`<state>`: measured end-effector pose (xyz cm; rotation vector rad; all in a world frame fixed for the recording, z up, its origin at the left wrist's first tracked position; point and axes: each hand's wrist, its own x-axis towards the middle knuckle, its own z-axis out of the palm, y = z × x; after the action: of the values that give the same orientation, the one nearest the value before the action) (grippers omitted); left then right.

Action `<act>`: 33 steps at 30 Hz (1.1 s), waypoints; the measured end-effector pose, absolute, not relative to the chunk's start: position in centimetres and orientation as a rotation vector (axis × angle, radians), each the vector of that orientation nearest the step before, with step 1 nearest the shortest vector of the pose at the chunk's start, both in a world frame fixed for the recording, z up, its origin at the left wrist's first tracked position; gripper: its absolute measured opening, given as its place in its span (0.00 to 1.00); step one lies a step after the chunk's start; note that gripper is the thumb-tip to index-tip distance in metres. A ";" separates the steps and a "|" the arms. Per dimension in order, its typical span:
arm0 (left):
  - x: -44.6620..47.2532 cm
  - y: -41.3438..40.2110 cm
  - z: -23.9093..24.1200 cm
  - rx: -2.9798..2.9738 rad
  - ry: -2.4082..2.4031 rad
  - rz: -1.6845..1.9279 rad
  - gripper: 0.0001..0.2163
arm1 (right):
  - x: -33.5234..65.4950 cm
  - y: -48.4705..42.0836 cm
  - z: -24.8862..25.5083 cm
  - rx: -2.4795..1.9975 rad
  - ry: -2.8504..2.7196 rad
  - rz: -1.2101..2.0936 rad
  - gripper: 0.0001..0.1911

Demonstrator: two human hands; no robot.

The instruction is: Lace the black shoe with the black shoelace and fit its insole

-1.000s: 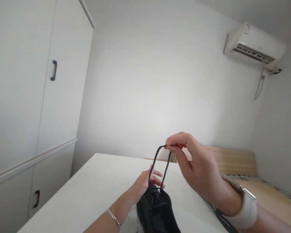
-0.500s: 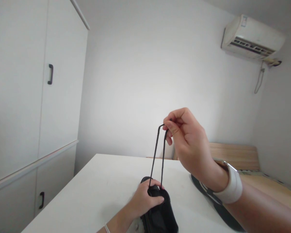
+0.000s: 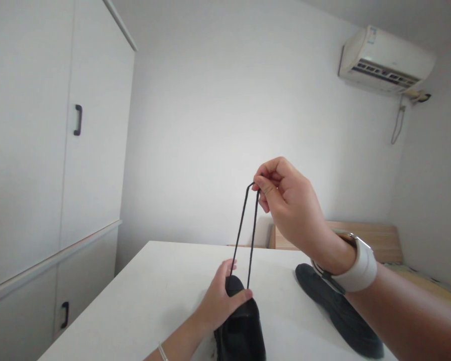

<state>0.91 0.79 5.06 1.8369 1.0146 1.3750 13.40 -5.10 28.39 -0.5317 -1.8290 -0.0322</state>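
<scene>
On the white counter, the left hand is spread, thumb against a black shoe at the near middle. A black lace rises from it, its loop pinched by the right hand. A dark, sole-shaped item lies right.

Shoe: near end cut by bottom edge; left flank partly behind left hand. Lace: pinched stretch hidden by right hand. Dark sole: partly covered by strap and right forearm. Cabinet: cropped left.
</scene>
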 end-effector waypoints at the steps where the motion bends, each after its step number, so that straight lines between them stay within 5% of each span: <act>1: 0.7 0.1 6.4 1.842 1.030 1.560 0.24 | 13.6 -5.0 28.4 -0.551 -1.834 -0.024 0.05; 4: 0.4 -2.2 11.8 2.075 0.968 1.980 0.07 | 14.1 -4.9 28.2 -0.586 -1.838 0.019 0.04; 12: 2.2 -3.4 20.8 2.356 1.029 2.023 0.06 | 14.6 -5.1 27.4 -0.579 -1.809 0.138 0.03; 19: 2.7 -3.3 22.5 2.238 0.819 1.910 0.05 | 16.2 -4.0 27.4 -0.576 -1.736 0.210 0.03; 26: -0.2 -0.6 22.3 1.444 0.443 1.629 0.10 | 19.1 0.4 25.0 -0.510 -1.435 0.374 0.09; 33: -7.4 2.1 17.5 1.245 0.567 1.745 0.17 | 24.2 0.1 19.6 -0.406 -1.117 0.948 0.17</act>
<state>-7.43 2.05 17.46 1.2451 0.5668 1.7447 24.17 0.05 19.55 -0.4061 -1.1165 0.9481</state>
